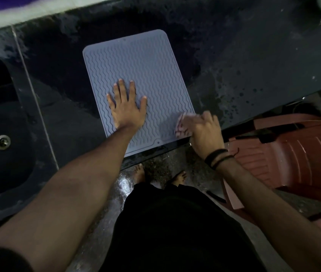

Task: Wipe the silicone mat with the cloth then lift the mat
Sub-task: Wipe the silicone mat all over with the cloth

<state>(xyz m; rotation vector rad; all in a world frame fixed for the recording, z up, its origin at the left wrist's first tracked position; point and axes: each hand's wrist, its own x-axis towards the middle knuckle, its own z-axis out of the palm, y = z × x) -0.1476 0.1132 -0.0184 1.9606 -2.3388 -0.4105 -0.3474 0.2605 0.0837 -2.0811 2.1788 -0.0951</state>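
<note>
One silicone mat (136, 75) here, greyish-blue with wavy ridges all over, lying flat on the dark wet counter (244, 55). Its long side runs away from me toward the back wall, tilted a bit so the far end leans right, and the near short edge sits right at the counter's front lip, maybe just over it. My left hand (126, 110) is flat on the near-left part of the mat, fingers spread wide, palm down. My right hand (204, 132) is at the near-right corner, fingers curled round a pinkish cloth (183, 124) that's bunched up and touching the mat. That bit is motion-blurred so I can't tell exactly how tight my hold is, but the cloth is definitely in my fingers. Black bands on that wrist.

Around it: water patches and droplets on the counter, mostly behind and to the right of the mat. Off to the left, well apart from the mat, there's a dark sink (2, 114) set into the counter, drain (2, 141) visible at the bottom, nothing in it that I can make out. To my right, below counter level, a reddish-brown plastic chair (293, 154) sits close to my right arm. My bare feet are on the shiny floor (124, 185) straight below the mat's near edge. Nothing sits on the mat besides my hands and the cloth
</note>
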